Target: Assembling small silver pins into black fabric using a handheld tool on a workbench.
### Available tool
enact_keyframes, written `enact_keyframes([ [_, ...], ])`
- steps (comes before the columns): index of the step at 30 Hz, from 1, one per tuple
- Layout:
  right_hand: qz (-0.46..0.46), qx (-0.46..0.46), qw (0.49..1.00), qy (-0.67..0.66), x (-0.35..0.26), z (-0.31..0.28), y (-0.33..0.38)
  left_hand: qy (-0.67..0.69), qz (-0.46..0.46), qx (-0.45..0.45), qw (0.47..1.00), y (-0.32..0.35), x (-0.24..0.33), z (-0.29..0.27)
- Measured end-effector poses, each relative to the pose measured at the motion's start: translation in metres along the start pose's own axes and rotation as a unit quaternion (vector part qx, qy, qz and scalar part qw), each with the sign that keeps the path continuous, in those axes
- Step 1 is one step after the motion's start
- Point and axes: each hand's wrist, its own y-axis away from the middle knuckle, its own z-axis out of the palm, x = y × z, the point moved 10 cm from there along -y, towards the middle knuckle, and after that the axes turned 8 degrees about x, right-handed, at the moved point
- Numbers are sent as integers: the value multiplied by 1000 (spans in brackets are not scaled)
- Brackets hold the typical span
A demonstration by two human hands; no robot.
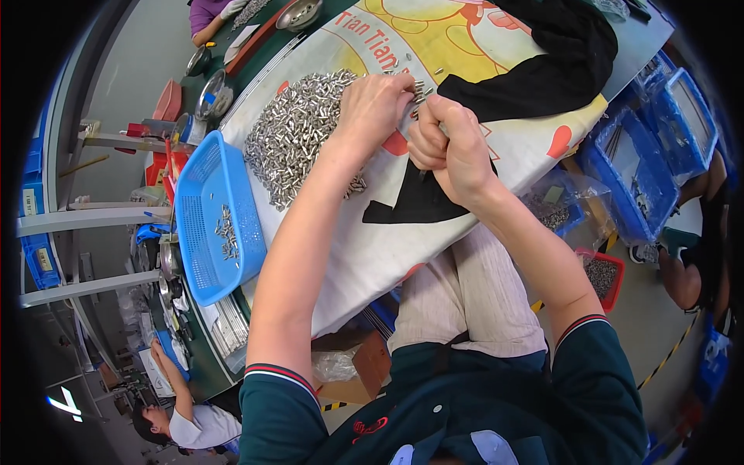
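Pins (298,128) lie heaped, long axes seemingly pointing every way.

The right hand (452,145) is curled tight, just beside the left hand (376,108). Left of that grip are shiny metal bits (298,132) and a blue basket (242,190). Black cloth (539,89) lies to its right.

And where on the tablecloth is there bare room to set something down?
The tablecloth shows bare between the left forearm, the near black cloth and its near edge. Another patch lies right of the right hand, between the far black cloth and the edge. It is crowded around the left hand, with the metal pile and loose pieces there.
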Motion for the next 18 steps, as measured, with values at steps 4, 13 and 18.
enact_keyframes([
  [4, 2, 2, 1000, 5, 2, 1, -1, 26, -48, -11, 998, 6, -11, -2],
  [13, 2, 5, 1000, 20, 2, -2, -3, 173, -247, -81, 950, 92, 12, -24],
  [18, 2, 12, 1000, -25, 5, -6, -2, 175, -248, -47, 952, 106, 13, -21],
])
